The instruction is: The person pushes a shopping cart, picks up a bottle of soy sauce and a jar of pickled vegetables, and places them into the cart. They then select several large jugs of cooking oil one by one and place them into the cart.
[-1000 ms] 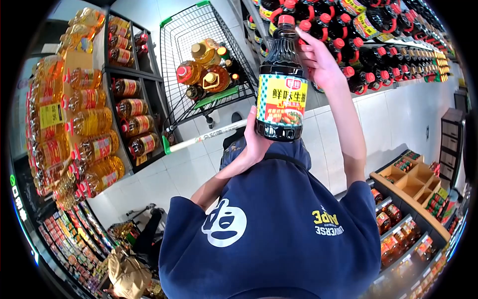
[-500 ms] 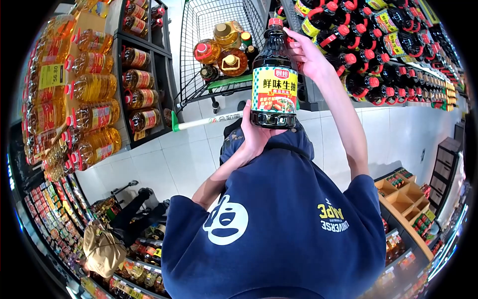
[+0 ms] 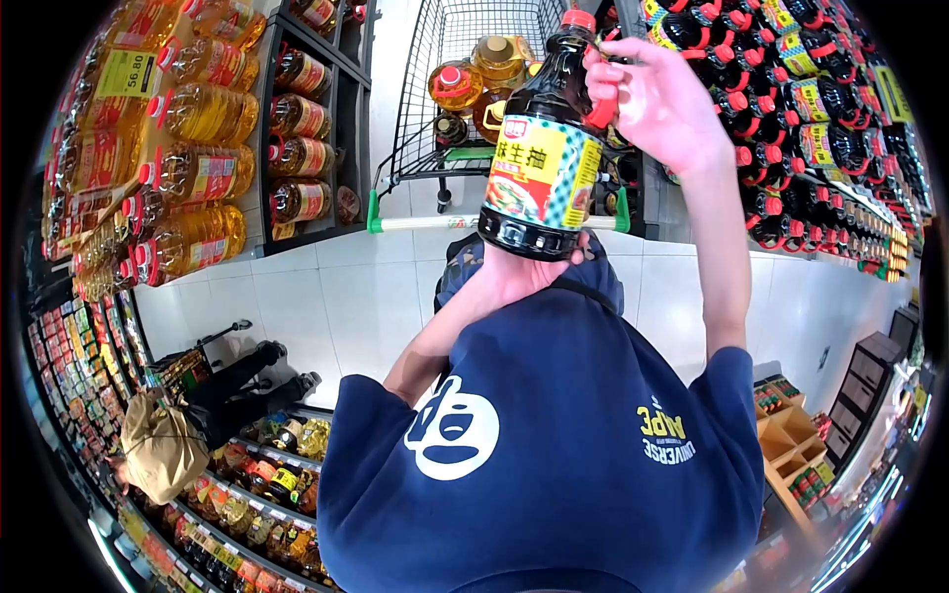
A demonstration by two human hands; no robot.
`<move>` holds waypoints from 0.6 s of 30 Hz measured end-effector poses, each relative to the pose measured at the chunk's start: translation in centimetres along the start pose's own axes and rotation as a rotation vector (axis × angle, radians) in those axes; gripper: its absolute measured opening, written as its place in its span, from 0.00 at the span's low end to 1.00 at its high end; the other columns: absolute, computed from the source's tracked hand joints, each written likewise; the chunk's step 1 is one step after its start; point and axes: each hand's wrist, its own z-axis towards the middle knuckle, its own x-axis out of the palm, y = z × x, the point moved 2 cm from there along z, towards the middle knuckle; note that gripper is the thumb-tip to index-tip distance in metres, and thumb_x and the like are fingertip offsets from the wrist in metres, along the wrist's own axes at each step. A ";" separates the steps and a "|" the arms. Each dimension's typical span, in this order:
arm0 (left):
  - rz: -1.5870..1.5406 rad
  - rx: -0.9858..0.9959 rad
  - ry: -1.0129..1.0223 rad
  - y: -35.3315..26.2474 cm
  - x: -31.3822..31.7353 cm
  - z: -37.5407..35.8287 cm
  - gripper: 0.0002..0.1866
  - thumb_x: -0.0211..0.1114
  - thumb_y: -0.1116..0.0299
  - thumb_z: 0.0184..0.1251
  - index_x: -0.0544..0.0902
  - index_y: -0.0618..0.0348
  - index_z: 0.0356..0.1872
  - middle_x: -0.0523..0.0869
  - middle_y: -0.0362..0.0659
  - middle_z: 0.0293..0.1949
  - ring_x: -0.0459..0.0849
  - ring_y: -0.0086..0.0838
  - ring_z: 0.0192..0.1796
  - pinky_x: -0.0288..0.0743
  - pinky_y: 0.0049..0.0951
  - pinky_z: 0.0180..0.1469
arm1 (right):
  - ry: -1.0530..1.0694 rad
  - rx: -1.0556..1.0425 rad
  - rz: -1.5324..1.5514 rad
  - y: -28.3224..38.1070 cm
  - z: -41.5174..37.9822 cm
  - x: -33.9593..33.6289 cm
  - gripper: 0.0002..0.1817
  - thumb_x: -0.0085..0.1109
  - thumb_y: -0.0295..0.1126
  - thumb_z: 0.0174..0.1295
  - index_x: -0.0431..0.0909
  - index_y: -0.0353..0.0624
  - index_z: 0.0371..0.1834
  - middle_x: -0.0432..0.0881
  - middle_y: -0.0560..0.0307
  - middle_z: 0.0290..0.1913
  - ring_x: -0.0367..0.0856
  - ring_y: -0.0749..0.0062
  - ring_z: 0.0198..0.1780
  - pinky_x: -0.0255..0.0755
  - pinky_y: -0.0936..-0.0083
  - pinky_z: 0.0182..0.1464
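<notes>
A large dark sauce bottle (image 3: 542,148) with a red cap, red side handle and yellow-green label stands slightly tilted in front of my chest. My left hand (image 3: 529,273) is under its base, fingers wrapped round the bottom edge. At the handle near the neck, my right hand (image 3: 657,104) has its fingers curled against the red loop. Behind the bottle is a wire shopping cart (image 3: 407,128), with a red-capped oil bottle (image 3: 456,89) and other bottles in it.
Shelves of golden oil bottles (image 3: 203,114) rise on the left. Red-capped dark bottles (image 3: 817,99) fill the right shelves. A person in a tan top (image 3: 163,447) is at the lower left near another cart. A wooden display rack (image 3: 788,435) stands at the lower right.
The bottle has turned and tilted, so its label faces more to the left and the red handle shows. My right hand has shifted down and right, its fingers now at the handle.
</notes>
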 end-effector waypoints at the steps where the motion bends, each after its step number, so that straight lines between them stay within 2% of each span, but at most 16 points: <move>1: -0.083 -0.082 -0.004 -0.3 -0.1 -0.3 0.37 0.47 0.39 0.67 0.69 0.66 0.61 0.80 0.59 0.46 0.84 0.47 0.39 0.84 0.37 0.41 | 0.022 0.049 -0.012 0.1 0.2 0.6 0.06 0.54 0.26 0.62 0.68 0.38 0.33 0.70 0.63 0.26 0.70 0.77 0.30 0.68 0.80 0.34; 2: -0.175 -0.147 0.126 -0.4 -0.6 -0.5 0.36 0.48 0.42 0.68 0.67 0.64 0.64 0.79 0.62 0.48 0.83 0.51 0.43 0.85 0.37 0.44 | 0.023 0.075 -0.038 0.0 0.2 1.4 0.05 0.54 0.27 0.61 0.68 0.38 0.33 0.71 0.61 0.27 0.72 0.75 0.31 0.69 0.79 0.34; 3: -0.204 -0.180 0.132 -0.4 -0.4 -0.7 0.35 0.50 0.42 0.68 0.68 0.64 0.62 0.80 0.60 0.45 0.83 0.48 0.40 0.84 0.35 0.41 | 0.023 0.099 -0.064 0.0 0.0 2.6 0.06 0.55 0.27 0.61 0.68 0.39 0.34 0.72 0.60 0.27 0.73 0.74 0.32 0.70 0.78 0.34; 4: -0.219 -0.216 0.170 -0.6 -1.0 -0.8 0.33 0.50 0.44 0.68 0.69 0.64 0.61 0.80 0.58 0.44 0.83 0.46 0.39 0.83 0.34 0.39 | 0.064 0.137 -0.163 0.1 -0.3 3.4 0.11 0.52 0.34 0.63 0.71 0.36 0.40 0.73 0.65 0.29 0.73 0.76 0.35 0.68 0.83 0.40; 5: -0.236 -0.252 0.205 -0.8 -1.7 -0.9 0.31 0.50 0.45 0.69 0.69 0.64 0.60 0.80 0.57 0.44 0.83 0.45 0.38 0.81 0.34 0.37 | -0.033 0.100 -0.244 -0.4 -0.3 4.1 0.13 0.52 0.39 0.66 0.73 0.39 0.40 0.73 0.66 0.29 0.73 0.78 0.34 0.68 0.80 0.35; 7: -0.222 -0.268 0.259 -1.1 -1.7 -1.1 0.28 0.50 0.49 0.70 0.71 0.64 0.57 0.80 0.56 0.44 0.82 0.43 0.36 0.78 0.34 0.34 | 0.030 0.080 0.007 -0.1 -0.9 5.7 0.12 0.55 0.31 0.60 0.74 0.34 0.42 0.82 0.44 0.33 0.81 0.55 0.34 0.76 0.66 0.42; 9: -0.214 -0.266 0.277 -1.5 -1.0 -1.4 0.26 0.50 0.51 0.70 0.71 0.65 0.57 0.79 0.54 0.40 0.81 0.43 0.33 0.77 0.34 0.33 | 0.044 0.013 -0.033 -0.7 -0.7 7.4 0.10 0.53 0.31 0.61 0.76 0.35 0.39 0.82 0.47 0.32 0.80 0.59 0.34 0.75 0.69 0.40; 11: -0.231 -0.280 0.330 -2.0 -1.2 -1.5 0.26 0.50 0.51 0.69 0.71 0.65 0.56 0.79 0.54 0.40 0.81 0.45 0.33 0.76 0.34 0.34 | 0.031 0.067 -0.101 -0.8 -0.4 8.0 0.10 0.54 0.32 0.61 0.76 0.36 0.38 0.82 0.48 0.32 0.80 0.61 0.35 0.75 0.71 0.40; 16: -0.193 -0.282 0.373 -2.5 -1.0 -1.6 0.27 0.51 0.49 0.68 0.70 0.66 0.54 0.78 0.55 0.38 0.79 0.46 0.30 0.75 0.36 0.33 | 0.157 0.147 -0.022 -1.4 -0.3 9.1 0.12 0.51 0.35 0.65 0.76 0.35 0.39 0.82 0.49 0.32 0.79 0.63 0.37 0.73 0.73 0.42; 18: -0.143 -0.272 0.370 -2.7 -0.8 -1.9 0.27 0.51 0.49 0.68 0.69 0.65 0.54 0.78 0.54 0.37 0.78 0.43 0.28 0.73 0.35 0.31 | 0.176 0.072 -0.074 -1.5 -0.4 9.4 0.12 0.50 0.34 0.66 0.75 0.34 0.41 0.81 0.49 0.32 0.80 0.64 0.38 0.73 0.73 0.44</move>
